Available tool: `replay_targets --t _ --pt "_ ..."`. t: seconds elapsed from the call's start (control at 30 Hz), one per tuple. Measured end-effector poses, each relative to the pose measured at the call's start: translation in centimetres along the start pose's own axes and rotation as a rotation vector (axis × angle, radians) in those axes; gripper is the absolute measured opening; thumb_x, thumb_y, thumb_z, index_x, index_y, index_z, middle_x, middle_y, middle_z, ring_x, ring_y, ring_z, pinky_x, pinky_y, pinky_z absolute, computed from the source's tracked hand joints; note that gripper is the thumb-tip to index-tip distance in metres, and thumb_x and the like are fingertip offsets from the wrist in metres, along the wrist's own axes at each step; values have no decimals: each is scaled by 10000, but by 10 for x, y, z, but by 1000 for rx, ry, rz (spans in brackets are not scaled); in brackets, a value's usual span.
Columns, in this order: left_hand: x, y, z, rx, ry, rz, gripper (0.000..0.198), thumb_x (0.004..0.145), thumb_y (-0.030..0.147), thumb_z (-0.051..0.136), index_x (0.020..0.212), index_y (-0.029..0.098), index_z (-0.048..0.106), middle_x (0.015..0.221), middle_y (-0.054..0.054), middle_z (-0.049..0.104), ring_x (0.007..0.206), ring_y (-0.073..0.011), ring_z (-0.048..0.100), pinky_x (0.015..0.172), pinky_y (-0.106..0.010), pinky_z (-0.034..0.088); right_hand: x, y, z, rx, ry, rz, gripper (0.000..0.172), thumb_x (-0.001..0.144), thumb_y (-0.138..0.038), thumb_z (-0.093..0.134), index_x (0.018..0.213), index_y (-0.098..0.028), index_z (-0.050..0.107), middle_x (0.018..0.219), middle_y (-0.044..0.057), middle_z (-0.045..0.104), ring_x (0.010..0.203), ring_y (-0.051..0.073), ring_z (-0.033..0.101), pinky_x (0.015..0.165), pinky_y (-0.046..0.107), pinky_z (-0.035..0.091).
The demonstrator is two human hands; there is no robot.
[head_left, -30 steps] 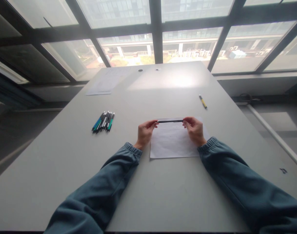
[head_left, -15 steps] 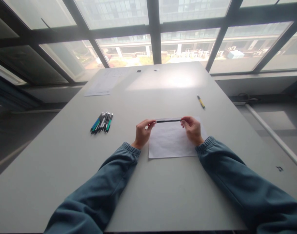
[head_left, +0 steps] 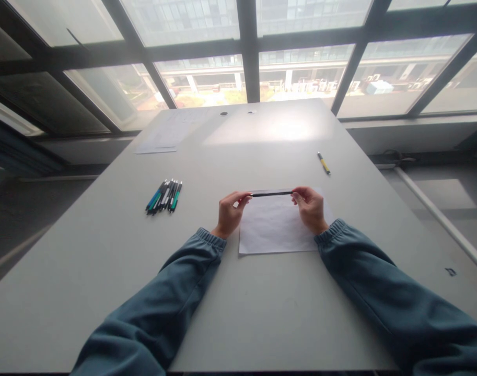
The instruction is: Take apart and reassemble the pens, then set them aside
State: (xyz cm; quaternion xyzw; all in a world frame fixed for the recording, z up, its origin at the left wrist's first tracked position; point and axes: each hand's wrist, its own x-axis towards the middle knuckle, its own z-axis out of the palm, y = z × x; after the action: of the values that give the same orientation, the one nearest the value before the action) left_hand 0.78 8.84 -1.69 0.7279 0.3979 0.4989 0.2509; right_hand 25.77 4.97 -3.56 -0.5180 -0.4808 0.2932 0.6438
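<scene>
A slim dark pen [head_left: 271, 194] is held level between my two hands, over the far part of a white sheet of paper [head_left: 275, 230]. My left hand [head_left: 230, 211] pinches its left end between thumb and fingers. At the other end, my right hand [head_left: 309, 208] grips it the same way. The fingertips cover both tips of the pen. On the table to the left lies a bunch of pens [head_left: 163, 197], black, blue and green. A single yellow and black pen [head_left: 323, 163] rests beyond my right hand.
The white table [head_left: 238, 313] reaches toward large framed windows. More paper sheets [head_left: 160, 136] lie at its far left, and two round holes are near the far edge. Sunlight glares on the far right part. A small dark mark [head_left: 450, 272] shows at the right.
</scene>
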Motion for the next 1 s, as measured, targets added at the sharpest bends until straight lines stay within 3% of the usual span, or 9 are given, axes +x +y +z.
replay_targets --t 1.0 --pt "0 3 -1 23 8 -6 264 934 439 656 925 206 782 829 -59 765 725 -173 657 739 -299 511 -1 -2 0 -15 -3 -25 274 843 -455 709 876 -185 677 729 34 698 615 155 621 578 308 530"
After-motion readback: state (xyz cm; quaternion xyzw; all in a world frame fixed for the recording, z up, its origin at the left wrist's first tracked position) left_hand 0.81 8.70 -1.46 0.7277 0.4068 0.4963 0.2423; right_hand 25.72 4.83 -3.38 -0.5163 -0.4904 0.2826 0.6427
